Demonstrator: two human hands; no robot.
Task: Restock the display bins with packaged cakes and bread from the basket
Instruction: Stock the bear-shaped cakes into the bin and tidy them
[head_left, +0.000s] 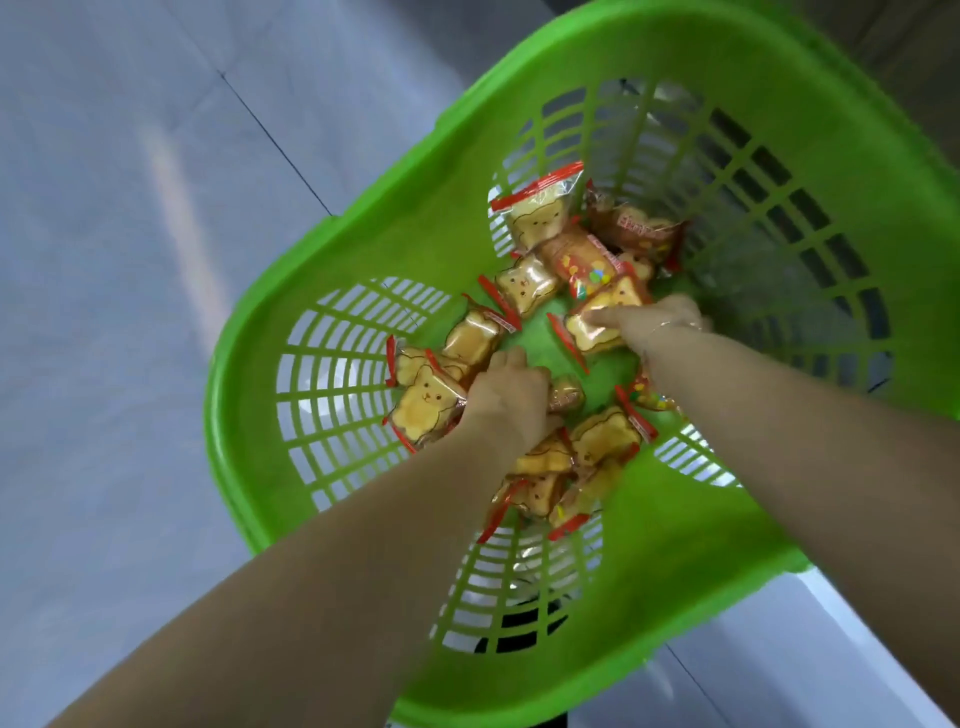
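**Both hands down among wrapped cakes in green basket**

Head view. Right hand (655, 321): grip pinching a bear-faced cake packet (597, 326) near the middle of the basket floor, thumb laid across the wrapper's top, fingers curled behind it; thin bracelet at the wrist. Left hand (508, 396): knuckles up, fingers curled down into the pile beside a small brown packet (565, 393); fingertips hidden, so cannot tell whether that grip pinches anything. Both bare forearms reaching in over the near rim.

Green basket (363, 249): slotted plastic walls, solid rim, seen from above. Packaged cakes scattered over its bottom, all in clear wrappers with red sealed ends. Bear-shaped cake packet (427, 402) just left of the left hand, against the slotted wall. Another upright packet (535, 218) leaning on the far wall, with a sprinkle-printed packet (584, 265) just beside it. More packets heaped under the left forearm near the front wall. Pale grey tiled floor (130, 260) around the basket.
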